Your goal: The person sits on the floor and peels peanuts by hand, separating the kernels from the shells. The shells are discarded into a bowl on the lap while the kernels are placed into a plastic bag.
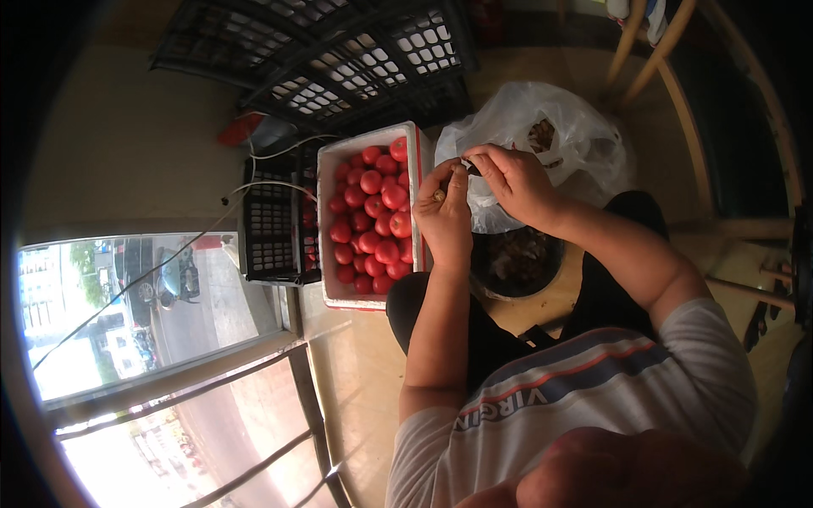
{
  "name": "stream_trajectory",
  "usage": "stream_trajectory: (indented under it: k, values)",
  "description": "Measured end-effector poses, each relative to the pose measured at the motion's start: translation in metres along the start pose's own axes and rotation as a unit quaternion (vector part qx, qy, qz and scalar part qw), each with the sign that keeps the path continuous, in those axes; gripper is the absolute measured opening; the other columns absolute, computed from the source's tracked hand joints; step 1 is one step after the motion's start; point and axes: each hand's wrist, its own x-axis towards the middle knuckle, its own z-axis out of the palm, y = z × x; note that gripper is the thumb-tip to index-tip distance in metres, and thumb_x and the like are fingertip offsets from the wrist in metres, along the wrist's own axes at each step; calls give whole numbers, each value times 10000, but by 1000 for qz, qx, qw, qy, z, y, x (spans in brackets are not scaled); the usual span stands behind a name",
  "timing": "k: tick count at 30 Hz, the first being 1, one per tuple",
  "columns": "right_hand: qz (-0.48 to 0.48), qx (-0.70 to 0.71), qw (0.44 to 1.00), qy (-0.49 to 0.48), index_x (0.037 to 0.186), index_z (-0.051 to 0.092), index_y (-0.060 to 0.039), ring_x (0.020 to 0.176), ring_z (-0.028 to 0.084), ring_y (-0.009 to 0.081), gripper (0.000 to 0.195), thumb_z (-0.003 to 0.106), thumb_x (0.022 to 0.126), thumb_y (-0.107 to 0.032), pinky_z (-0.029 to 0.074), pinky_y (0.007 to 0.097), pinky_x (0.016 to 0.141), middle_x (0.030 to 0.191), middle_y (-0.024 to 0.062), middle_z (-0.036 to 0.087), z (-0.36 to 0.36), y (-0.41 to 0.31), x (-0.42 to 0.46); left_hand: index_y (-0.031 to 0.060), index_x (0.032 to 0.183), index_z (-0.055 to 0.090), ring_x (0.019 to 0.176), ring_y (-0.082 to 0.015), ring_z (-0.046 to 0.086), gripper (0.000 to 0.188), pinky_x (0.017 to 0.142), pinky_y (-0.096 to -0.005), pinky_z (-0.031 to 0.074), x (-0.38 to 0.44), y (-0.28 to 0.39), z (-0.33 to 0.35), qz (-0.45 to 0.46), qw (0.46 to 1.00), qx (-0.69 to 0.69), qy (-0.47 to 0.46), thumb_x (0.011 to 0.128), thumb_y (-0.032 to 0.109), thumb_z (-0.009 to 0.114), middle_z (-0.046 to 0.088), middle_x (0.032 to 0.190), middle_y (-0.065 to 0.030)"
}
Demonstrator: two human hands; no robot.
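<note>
Above my lap, my left hand (444,206) and my right hand (517,184) meet at the fingertips. Pinched between them is a small dark piece (472,167), mostly covered by fingers, so its kind is unclear. A small round tan object (439,195) shows at the curled fingers of my left hand; I cannot tell whether it is held or worn. Just beyond my right hand lies a translucent plastic bag (591,152), its mouth showing small brown pieces (542,135). Below my hands, between my knees, stands a round black tub (554,270) with dark brownish scraps (517,254) in it.
A white foam box (325,254) full of red tomatoes (371,184) stands left of my left hand. Black plastic crates (356,70) stand behind it, another black crate (270,222) beside it. A pale cable (273,183) crosses there. Wooden furniture legs (660,51) rise at upper right.
</note>
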Motion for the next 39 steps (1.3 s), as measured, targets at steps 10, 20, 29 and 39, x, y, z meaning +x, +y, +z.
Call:
stream_trajectory:
  k: [10, 20, 29, 39]
  values:
    - [418, 434, 797, -30, 979, 579, -45, 532, 336, 54, 331, 445, 928, -343, 325, 208, 506, 613, -55, 384, -6, 6, 10, 28, 835, 552, 474, -6, 370, 61, 375, -141, 252, 0, 10, 0, -47, 995, -45, -73, 868, 57, 510, 549, 702, -6]
    - [441, 577, 686, -47, 959, 588, -30, 636, 471, 99, 244, 428, 929, -211, 433, 243, 613, 731, -5, 523, -3, 21, 7, 3, 903, 601, 461, 4, 369, 87, 397, -142, 274, 0, 2, 0, -22, 996, 53, -71, 850, 54, 556, 483, 595, 50]
    - [469, 573, 671, -17, 970, 598, -23, 681, 507, 103, 243, 451, 923, -211, 448, 240, 637, 791, 16, 570, -5, 22, 8, -9, 909, 626, 518, 0, 391, 104, 444, -145, 296, -3, 8, 1, -89, 995, 28, -43, 829, 52, 598, 511, 633, 51]
    - [476, 627, 617, 10, 1052, 520, -8, 810, 536, 135, 230, 447, 922, -183, 479, 278, 736, 918, 64, 572, 2, 19, 3, -5, 714, 613, 632, -231, 571, 94, 579, -315, 450, -2, -3, 5, 168, 923, 340, -71, 695, 48, 689, 592, 683, -117]
